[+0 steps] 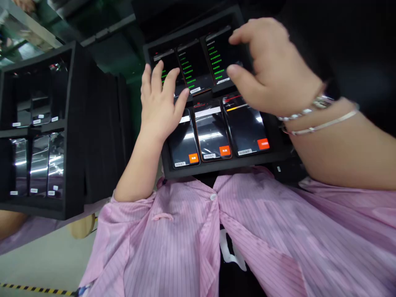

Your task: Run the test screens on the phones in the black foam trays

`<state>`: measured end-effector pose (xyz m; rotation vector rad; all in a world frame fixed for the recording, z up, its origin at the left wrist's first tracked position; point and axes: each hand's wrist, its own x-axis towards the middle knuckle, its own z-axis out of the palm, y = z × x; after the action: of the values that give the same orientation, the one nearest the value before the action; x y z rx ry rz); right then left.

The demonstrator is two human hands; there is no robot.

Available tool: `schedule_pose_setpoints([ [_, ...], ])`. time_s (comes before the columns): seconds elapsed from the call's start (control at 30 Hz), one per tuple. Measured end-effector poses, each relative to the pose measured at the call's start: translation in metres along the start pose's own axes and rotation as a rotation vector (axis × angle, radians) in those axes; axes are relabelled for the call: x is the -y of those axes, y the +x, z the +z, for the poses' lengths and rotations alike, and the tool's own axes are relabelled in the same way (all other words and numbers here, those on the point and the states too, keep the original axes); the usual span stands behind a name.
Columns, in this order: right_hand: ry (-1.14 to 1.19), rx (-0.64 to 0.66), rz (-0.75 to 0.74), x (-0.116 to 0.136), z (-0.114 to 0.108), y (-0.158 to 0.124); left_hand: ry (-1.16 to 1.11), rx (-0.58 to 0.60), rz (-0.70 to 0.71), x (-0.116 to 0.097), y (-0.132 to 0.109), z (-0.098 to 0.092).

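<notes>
In front of me lies a black foam tray [213,167] holding smartphones in two rows. The far row's middle phone [193,68] and right phone [216,57] show green lines of text. In the near row, the left phone [182,142], middle phone [213,134] and right phone [246,123] each carry an orange or red patch at a lower corner. My left hand [162,97] hovers over the tray's left side with fingers spread, partly covering two phones. My right hand [262,66] is above the right side, thumb and forefinger apart, nothing between them.
At left stands another black tray [69,136] with several dark-screened phones, beside a row of dark panels or trays [105,136]. A person's arm [10,222] shows at the left edge. Yellow-black tape [37,288] marks the floor.
</notes>
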<state>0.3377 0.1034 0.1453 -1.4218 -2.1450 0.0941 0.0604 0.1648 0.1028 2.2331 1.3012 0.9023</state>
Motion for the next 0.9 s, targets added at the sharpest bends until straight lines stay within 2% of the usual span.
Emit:
schedule_pose_setpoints([
  [0.07, -0.067, 0.051, 0.051, -0.008, 0.023, 0.016, -0.092, -0.032, -0.001, 0.006, 0.02, 0.015],
  [0.17, -0.176, 0.122, 0.132, -0.02, 0.053, 0.023, -0.197, -0.033, -0.013, 0.014, 0.034, 0.033],
  [0.23, -0.21, 0.147, 0.131, -0.023, 0.063, 0.023, -0.199, -0.01, -0.002, 0.019, 0.035, 0.04],
  [0.3, -0.215, 0.139, 0.075, -0.02, 0.064, 0.025, -0.16, 0.008, 0.02, 0.023, 0.032, 0.045],
  [0.4, -0.222, 0.102, -0.027, -0.005, 0.065, 0.037, -0.132, 0.01, 0.027, 0.026, 0.029, 0.051],
  [0.5, -0.22, 0.109, -0.053, 0.009, 0.083, 0.054, -0.176, -0.032, -0.014, 0.026, 0.031, 0.056],
  [0.57, -0.182, 0.176, -0.023, 0.014, 0.098, 0.063, -0.168, -0.05, -0.028, 0.025, 0.035, 0.054],
  [0.63, -0.141, 0.213, 0.055, 0.018, 0.101, 0.066, -0.117, -0.068, -0.017, 0.023, 0.035, 0.044],
  [0.7, -0.114, 0.176, 0.111, 0.021, 0.084, 0.06, -0.065, -0.126, -0.013, 0.02, 0.021, 0.027],
  [0.77, -0.069, 0.077, 0.059, 0.02, 0.051, 0.039, -0.055, -0.227, -0.035, 0.016, -0.012, 0.011],
  [0.83, 0.06, -0.108, -0.081, 0.013, 0.016, -0.003, -0.107, -0.313, -0.078, 0.013, -0.063, 0.0],
  [0.9, 0.118, -0.183, -0.025, 0.001, 0.0, -0.06, -0.222, -0.296, -0.143, 0.012, -0.122, -0.002],
])
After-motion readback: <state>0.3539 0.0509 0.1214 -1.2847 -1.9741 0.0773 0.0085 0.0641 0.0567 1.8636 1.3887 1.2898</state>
